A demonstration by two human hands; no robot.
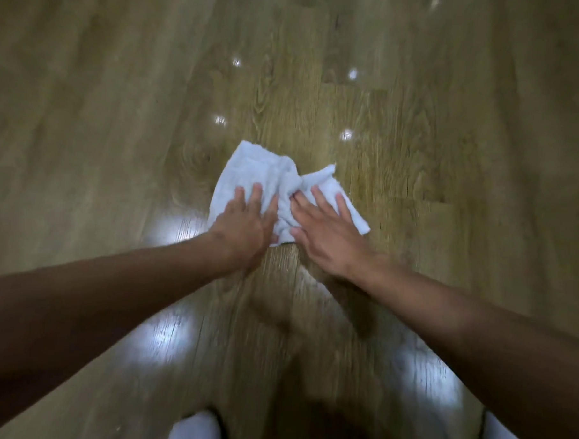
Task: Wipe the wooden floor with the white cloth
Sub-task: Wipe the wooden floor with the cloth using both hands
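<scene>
Head view is showing the white cloth (267, 172) lying rumpled on the wooden floor (87, 111) just ahead of the person, its long axis running left to right and bunching into a ridge at the middle. The left hand (244, 230) and right hand (327, 241) are pressing flat on it, fingers straight, each covering its own half, neither clearly nearer. Bare boards are stretching ahead and to both sides, leaving room for a stroke, while white clothing (192, 431) is crowding the near side.
</scene>
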